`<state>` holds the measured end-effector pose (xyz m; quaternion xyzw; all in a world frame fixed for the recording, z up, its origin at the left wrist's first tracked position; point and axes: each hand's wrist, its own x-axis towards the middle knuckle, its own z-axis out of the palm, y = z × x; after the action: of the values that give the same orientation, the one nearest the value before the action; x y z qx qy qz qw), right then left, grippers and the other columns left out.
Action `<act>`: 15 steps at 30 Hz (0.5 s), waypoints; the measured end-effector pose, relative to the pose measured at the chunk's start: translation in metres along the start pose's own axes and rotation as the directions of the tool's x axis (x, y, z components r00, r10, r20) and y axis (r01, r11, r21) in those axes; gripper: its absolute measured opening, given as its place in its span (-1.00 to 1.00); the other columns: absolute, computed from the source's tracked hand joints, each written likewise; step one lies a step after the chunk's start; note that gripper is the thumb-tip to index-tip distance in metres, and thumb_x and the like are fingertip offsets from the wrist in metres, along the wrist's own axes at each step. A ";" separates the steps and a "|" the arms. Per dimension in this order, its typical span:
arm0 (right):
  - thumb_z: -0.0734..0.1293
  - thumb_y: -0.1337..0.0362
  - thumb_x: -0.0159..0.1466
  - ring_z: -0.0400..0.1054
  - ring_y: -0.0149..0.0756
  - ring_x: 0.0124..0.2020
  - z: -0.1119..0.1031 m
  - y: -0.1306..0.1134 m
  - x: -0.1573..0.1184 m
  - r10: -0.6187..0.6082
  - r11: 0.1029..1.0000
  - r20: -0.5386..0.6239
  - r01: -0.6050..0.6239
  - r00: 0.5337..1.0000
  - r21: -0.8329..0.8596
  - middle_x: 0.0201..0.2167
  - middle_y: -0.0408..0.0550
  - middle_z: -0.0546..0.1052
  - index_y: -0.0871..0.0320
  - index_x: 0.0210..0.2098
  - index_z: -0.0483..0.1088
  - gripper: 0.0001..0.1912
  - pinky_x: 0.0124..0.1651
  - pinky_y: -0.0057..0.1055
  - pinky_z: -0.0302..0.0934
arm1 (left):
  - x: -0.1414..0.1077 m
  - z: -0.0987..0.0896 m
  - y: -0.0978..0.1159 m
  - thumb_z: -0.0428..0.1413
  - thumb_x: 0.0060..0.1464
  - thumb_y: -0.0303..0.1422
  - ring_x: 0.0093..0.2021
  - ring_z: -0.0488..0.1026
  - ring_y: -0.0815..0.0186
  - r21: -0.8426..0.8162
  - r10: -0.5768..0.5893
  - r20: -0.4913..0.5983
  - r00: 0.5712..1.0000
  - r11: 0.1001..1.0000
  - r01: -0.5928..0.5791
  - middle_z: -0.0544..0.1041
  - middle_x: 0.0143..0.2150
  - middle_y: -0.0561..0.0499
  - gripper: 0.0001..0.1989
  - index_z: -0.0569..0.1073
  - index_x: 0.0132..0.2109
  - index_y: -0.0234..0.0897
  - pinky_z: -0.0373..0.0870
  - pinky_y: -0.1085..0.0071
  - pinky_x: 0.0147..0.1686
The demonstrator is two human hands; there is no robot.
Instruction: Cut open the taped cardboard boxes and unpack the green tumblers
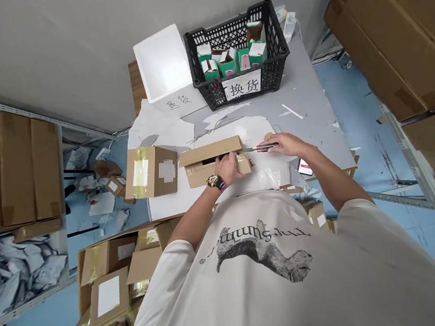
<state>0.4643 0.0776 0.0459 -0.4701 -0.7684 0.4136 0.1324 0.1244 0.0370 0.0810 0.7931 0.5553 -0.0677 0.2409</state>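
Note:
A small brown cardboard box [203, 175] lies on the white sheet before me, with its long top flap [211, 149] partly raised over a dark gap. My left hand [227, 170], with a watch at the wrist, grips the box's near side; its fingertips reach into the gap and are partly hidden. My right hand [287, 144] is closed around a red and black box cutter [267, 147]. The cutter's blade points left and meets the right end of the box. Just left of this box stands a taped carton [166, 172] with a white label.
At the back of the table are a white foam box [162, 66] and a black plastic crate [240, 74] holding several green and white small boxes. A phone [304, 167] lies to the right. Cartons [109, 295] fill a large box at lower left; big boxes [386, 17] stand on shelving.

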 end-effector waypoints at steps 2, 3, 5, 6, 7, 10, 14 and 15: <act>0.52 0.16 0.52 0.59 0.04 0.12 0.001 0.000 0.003 -0.008 1.000 0.008 0.008 1.000 0.018 0.11 -0.04 0.78 -0.26 0.38 0.73 -0.53 0.17 -0.19 0.41 | 0.000 0.001 -0.002 0.57 -0.01 -0.21 0.42 0.58 -0.31 0.001 0.003 0.000 1.000 1.000 -0.003 0.67 0.36 -0.37 -0.07 0.35 0.42 -0.15 0.31 -0.21 0.50; 0.53 0.16 0.52 0.59 0.03 0.11 0.002 0.000 0.005 -0.013 1.000 0.012 0.013 1.000 0.025 0.10 -0.04 0.78 -0.26 0.38 0.73 -0.53 0.19 -0.19 0.40 | 0.001 0.002 -0.003 0.57 -0.01 -0.21 0.43 0.57 -0.32 0.002 0.005 0.000 1.000 1.000 -0.005 0.67 0.37 -0.37 -0.06 0.34 0.43 -0.15 0.32 -0.21 0.49; 0.52 0.17 0.52 0.59 0.04 0.12 0.004 -0.001 0.008 -0.023 0.999 0.016 0.023 1.000 0.029 0.10 -0.03 0.78 -0.26 0.38 0.73 -0.52 0.22 -0.17 0.40 | 0.001 0.004 -0.006 0.57 -0.02 -0.20 0.45 0.56 -0.33 0.003 0.011 0.000 1.000 1.000 -0.011 0.66 0.38 -0.38 -0.05 0.34 0.44 -0.15 0.33 -0.21 0.49; 0.51 0.18 0.52 0.58 0.05 0.14 0.005 -0.002 0.009 -0.028 0.999 0.015 0.027 0.999 0.025 0.10 -0.03 0.78 -0.25 0.39 0.73 -0.52 0.23 -0.16 0.40 | 0.001 0.004 -0.007 0.57 -0.02 -0.20 0.46 0.55 -0.34 0.004 0.014 0.000 1.000 1.000 -0.014 0.65 0.38 -0.39 -0.05 0.34 0.44 -0.16 0.33 -0.21 0.48; 0.51 0.20 0.52 0.58 0.05 0.16 0.006 -0.002 0.009 -0.033 0.999 0.015 0.033 0.999 0.020 0.11 -0.02 0.78 -0.24 0.39 0.72 -0.51 0.24 -0.16 0.40 | 0.001 0.005 -0.007 0.57 -0.02 -0.19 0.46 0.55 -0.35 0.006 0.016 0.000 1.000 1.000 -0.016 0.65 0.38 -0.39 -0.05 0.34 0.43 -0.16 0.34 -0.21 0.47; 0.50 0.22 0.51 0.58 0.04 0.15 0.005 -0.001 0.005 -0.038 0.999 0.028 0.038 0.999 0.015 0.13 -0.03 0.78 -0.24 0.40 0.72 -0.49 0.21 -0.19 0.40 | 0.000 0.005 -0.008 0.56 -0.02 -0.19 0.44 0.56 -0.36 0.019 0.036 0.006 0.999 0.999 -0.036 0.65 0.37 -0.40 -0.07 0.36 0.42 -0.18 0.34 -0.21 0.47; 0.55 0.18 0.48 0.61 0.01 0.09 0.006 0.001 0.004 -0.010 1.000 0.019 0.009 1.000 0.019 0.09 -0.05 0.79 -0.24 0.38 0.74 -0.51 0.19 -0.22 0.41 | 0.002 0.004 -0.008 0.57 -0.03 -0.21 0.41 0.59 -0.35 0.035 0.069 0.011 0.998 0.997 -0.069 0.67 0.33 -0.39 -0.09 0.39 0.39 -0.21 0.26 -0.22 0.53; 0.57 0.17 0.47 0.61 0.02 0.10 0.007 0.002 0.004 -0.013 1.000 0.005 0.012 1.000 0.020 0.08 -0.03 0.79 -0.23 0.37 0.74 -0.51 0.21 -0.22 0.41 | 0.003 0.003 -0.009 0.57 -0.03 -0.21 0.41 0.59 -0.35 0.034 0.069 0.011 0.998 0.997 -0.070 0.68 0.32 -0.39 -0.09 0.39 0.39 -0.21 0.26 -0.22 0.53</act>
<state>0.4591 0.0782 0.0398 -0.4628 -0.7676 0.4215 0.1375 0.1182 0.0406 0.0746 0.8157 0.5249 -0.0727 0.2321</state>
